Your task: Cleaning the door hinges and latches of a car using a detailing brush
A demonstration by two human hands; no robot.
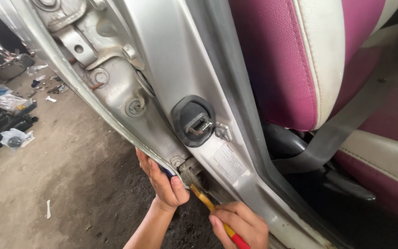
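Observation:
A silver car door pillar (180, 69) runs diagonally across the head view, with a bolted hinge (77, 46) up top and a black rubber grommet (193, 121) lower down. My left hand (162, 180) grips the pillar's outer edge, thumb pressed near a small bracket (189, 169). A screwdriver with a yellow shaft and red handle (217, 214) is held in my right hand (240, 226); its tip points up into that bracket beside my left thumb.
A magenta and white car seat (295, 60) with a grey seat belt (346, 124) fills the right side. A dirty concrete floor (38, 184) lies on the left, with plastic bags and dark parts (10, 127) scattered at its far edge.

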